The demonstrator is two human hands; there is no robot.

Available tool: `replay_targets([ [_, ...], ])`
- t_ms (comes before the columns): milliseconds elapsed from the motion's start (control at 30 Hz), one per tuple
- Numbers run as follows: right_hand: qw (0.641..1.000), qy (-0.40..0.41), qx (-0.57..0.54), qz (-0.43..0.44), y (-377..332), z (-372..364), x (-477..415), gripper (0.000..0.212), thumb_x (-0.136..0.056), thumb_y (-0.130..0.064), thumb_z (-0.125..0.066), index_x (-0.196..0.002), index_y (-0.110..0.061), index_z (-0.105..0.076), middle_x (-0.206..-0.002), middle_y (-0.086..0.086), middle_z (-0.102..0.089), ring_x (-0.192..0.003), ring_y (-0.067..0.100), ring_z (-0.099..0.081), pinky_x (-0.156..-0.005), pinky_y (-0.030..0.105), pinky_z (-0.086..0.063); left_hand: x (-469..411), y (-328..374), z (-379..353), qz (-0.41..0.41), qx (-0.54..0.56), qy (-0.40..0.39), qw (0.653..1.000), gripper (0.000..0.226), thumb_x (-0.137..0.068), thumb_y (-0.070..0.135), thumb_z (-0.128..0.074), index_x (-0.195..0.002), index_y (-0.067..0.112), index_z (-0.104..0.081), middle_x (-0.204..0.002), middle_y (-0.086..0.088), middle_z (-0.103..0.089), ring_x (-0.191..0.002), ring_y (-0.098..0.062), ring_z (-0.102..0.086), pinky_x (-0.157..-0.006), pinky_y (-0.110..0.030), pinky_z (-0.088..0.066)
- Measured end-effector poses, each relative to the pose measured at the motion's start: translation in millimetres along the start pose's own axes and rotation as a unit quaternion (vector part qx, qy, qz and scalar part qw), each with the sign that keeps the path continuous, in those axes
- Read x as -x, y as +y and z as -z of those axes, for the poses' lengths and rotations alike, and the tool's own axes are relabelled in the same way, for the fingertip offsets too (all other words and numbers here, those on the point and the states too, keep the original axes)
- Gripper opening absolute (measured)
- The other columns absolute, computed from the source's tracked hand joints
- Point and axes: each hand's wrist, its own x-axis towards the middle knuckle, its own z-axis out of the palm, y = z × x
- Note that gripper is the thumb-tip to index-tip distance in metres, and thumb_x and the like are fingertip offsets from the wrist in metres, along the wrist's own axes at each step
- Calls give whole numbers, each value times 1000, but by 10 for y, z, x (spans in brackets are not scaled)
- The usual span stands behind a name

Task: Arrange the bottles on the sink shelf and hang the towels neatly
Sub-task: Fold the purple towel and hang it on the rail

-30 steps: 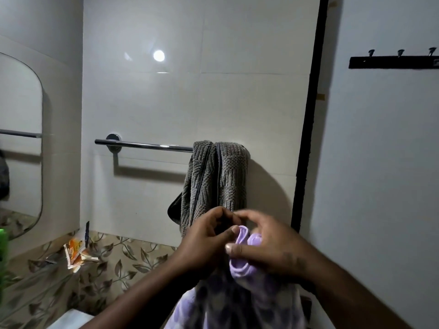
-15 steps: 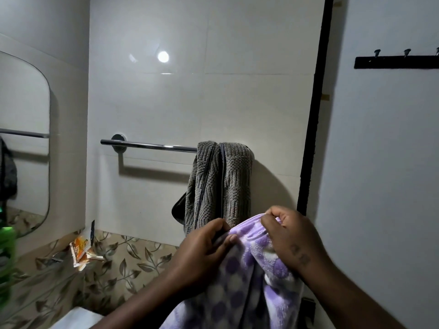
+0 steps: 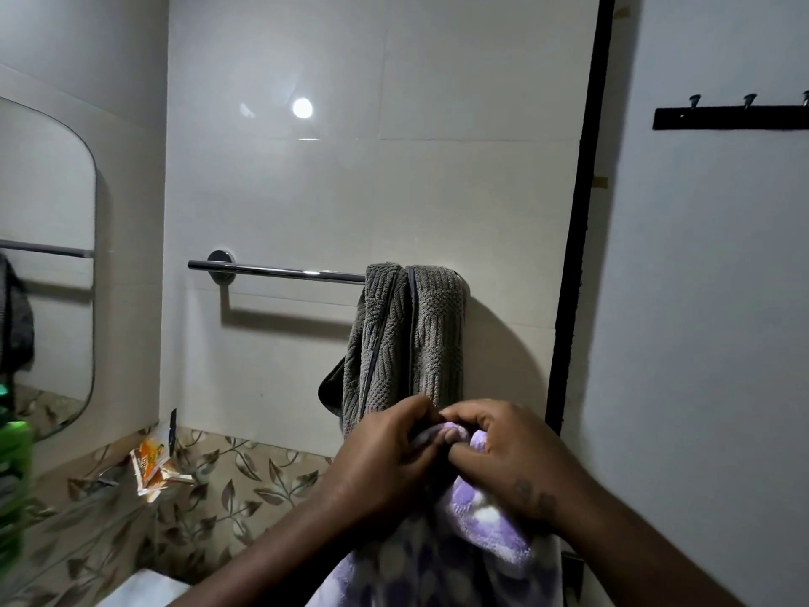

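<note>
A purple-and-white checked towel (image 3: 483, 525) is held up in front of the tiled wall, below the chrome towel rail (image 3: 280, 270). Its bunched top edge is gripped by both hands. The left hand (image 3: 381, 462) is curled round the fabric from the left, and the right hand (image 3: 516, 462) is closed on it from the right, with the fingertips of the two nearly meeting. The rest of the towel is left hanging between the forearms and is cut off by the lower edge of the view. A grey ribbed towel (image 3: 433, 335) is draped over the right end of the rail, just behind the hands. Orange sachets (image 3: 151, 468) are seen on the leaf-patterned ledge at the left, beneath a mirror (image 3: 43, 212). A row of hooks (image 3: 731, 118) is fixed high on the right.
</note>
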Motion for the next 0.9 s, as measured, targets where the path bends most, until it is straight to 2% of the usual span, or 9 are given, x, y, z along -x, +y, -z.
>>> replay_targets([
  [100, 996, 80, 9, -44, 78, 52, 0, 23, -73, -39, -56, -88, -39, -73, -81, -23, -72, -76, -3, -65, -70, 24, -54, 60, -101, 17, 25, -62, -33, 997, 39, -86, 68, -52, -83, 29, -48, -66, 10, -54, -59, -8, -45, -58, -38, -42],
  [200, 987, 128, 7, -96, 197, 102, 2, 15, -76, -27, -64, -82, -37, -72, -72, -21, -71, -69, -3, -64, -61, 19, -48, 112, -160, 38, 52, -78, -58, 994, 35, -88, 65, -51, -80, 31, -45, -63, 9, -48, -59, -7, -41, -61, -40, -43],
  [333, 999, 2, -9, -45, 116, 54, 61, 54, -67, -38, -59, -119, -43, -71, -112, -31, -71, -107, -15, -62, -97, 16, -50, 99, -88, 55, 42, -84, -35, 995, 31, -94, 57, -54, -84, 28, -49, -67, 11, -54, -62, -7, -49, -65, -40, -47],
  [400, 997, -41, -60, -15, 48, -3, 62, 57, -69, -29, -59, -124, -40, -69, -116, -28, -72, -110, -13, -63, -101, 21, -50, 71, -31, 48, 33, -67, -44, 996, 22, -95, 57, -55, -99, 36, -59, -79, 17, -67, -76, -6, -65, -71, -39, -55],
  [467, 997, -30, -78, -6, 33, -56, 28, 43, -72, -29, -58, -111, -38, -73, -103, -21, -76, -99, -4, -69, -93, 33, -56, 53, 17, 39, 30, -57, -47, 997, 20, -97, 57, -57, -103, 39, -60, -82, 18, -68, -84, -9, -68, -74, -38, -56],
  [533, 997, -1, -74, -19, 32, -97, 13, 24, -77, -35, -61, -97, -37, -74, -88, -15, -77, -84, 3, -71, -81, 38, -58, 73, 46, 18, 27, -62, -31, 997, 32, -97, 59, -56, -92, 27, -57, -71, 12, -59, -76, -15, -64, -68, -41, -53],
  [733, 987, 141, -52, -50, -11, -84, 14, 16, -81, -17, -64, -77, -30, -72, -60, -15, -68, -55, 4, -56, -55, 24, -46, 189, 106, 4, 19, -9, 59, 998, 36, -88, 58, -66, -89, 27, -48, -76, 7, -60, -60, -11, -48, -58, -37, -45],
  [800, 986, 146, -56, -67, -13, -69, -4, 13, -79, -16, -65, -77, -29, -70, -65, -17, -71, -61, 2, -60, -61, 25, -51, 202, 114, 8, 4, 2, 43, 999, 31, -87, 53, -69, -84, 27, -51, -74, 9, -58, -63, -8, -49, -61, -41, -48],
  [900, 986, 136, -67, -64, -43, -71, -9, 12, -77, -16, -65, -78, -28, -68, -71, -15, -75, -69, 3, -66, -69, 29, -56, 207, 89, 12, 11, 15, 17, 1000, 27, -84, 47, -75, -76, 33, -54, -70, 13, -54, -64, -2, -46, -60, -35, -44],
])
